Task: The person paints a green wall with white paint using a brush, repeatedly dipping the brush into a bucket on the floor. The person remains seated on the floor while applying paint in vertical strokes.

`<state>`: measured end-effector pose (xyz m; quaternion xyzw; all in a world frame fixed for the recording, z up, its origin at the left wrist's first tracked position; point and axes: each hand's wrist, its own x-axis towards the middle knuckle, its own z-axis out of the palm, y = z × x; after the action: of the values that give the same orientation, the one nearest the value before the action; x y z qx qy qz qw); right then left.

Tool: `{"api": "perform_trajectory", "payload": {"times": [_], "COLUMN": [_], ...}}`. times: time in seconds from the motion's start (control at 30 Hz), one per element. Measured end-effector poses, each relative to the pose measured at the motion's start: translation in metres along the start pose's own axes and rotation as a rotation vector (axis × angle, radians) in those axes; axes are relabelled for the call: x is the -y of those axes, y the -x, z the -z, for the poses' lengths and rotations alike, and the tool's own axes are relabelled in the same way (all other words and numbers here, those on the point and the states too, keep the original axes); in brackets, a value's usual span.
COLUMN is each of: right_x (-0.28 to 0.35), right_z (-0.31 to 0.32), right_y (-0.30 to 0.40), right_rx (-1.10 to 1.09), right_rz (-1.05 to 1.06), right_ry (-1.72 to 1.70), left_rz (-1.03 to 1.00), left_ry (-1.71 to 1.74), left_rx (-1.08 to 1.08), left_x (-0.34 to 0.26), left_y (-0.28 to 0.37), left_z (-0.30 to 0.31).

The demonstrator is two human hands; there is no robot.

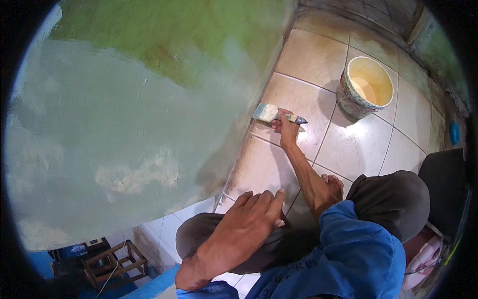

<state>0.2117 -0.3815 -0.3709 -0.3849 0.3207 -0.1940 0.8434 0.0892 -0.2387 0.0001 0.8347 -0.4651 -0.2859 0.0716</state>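
My right hand (286,125) grips a flat paintbrush (266,113) low over the floor tiles. The brush's pale, paint-coated bristles point left, at the foot of the wall (130,112); whether they touch it I cannot tell. Grey-green paint covers much of that wall, with brighter green above and whitish patches lower down. My left hand (257,211) holds nothing and rests near my bent knee, its fingers slightly bent and partly spread. Beyond the brush, to the right, a paint-stained bucket (366,88) stands on the tiles with pale yellowish liquid inside.
White floor tiles (345,145) with brown stains run along the wall's base. A wooden stool frame (115,261) is at the lower left, past the wall's edge. Behind my knee are a dark object (444,183) and a pink plastic item (422,261). A small blue object (454,133) lies far right.
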Motion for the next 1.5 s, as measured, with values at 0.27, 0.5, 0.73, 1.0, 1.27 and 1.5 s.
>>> {"api": "perform_trajectory", "payload": {"times": [0.27,0.5,0.73,1.0,1.27,1.5], "right_x": [0.040,0.082,0.142,0.073,0.136,0.241], "right_z": [-0.027,-0.069,-0.081,-0.042,-0.105,-0.164], "right_y": [-0.083,-0.072,-0.047,-0.077,-0.030,0.017], "right_rx": [-0.082,-0.004,0.190,-0.068,0.137,0.345], "right_rz": [0.313,0.183,0.279,0.217,0.374,0.498], "right_ry": [0.348,0.314,-0.080,0.309,0.117,-0.198], "left_rz": [0.032,0.044,0.000,0.019,0.025,0.002], "left_ry": [0.035,0.022,0.007,0.007,-0.018,0.013], "left_rx": [0.009,0.010,-0.024,-0.037,-0.009,0.013], "left_x": [0.004,0.007,0.009,0.009,0.008,0.005], "left_y": [0.001,0.000,-0.001,-0.001,0.003,0.003], "left_z": [-0.001,0.000,-0.001,-0.002,-0.001,0.000]}}
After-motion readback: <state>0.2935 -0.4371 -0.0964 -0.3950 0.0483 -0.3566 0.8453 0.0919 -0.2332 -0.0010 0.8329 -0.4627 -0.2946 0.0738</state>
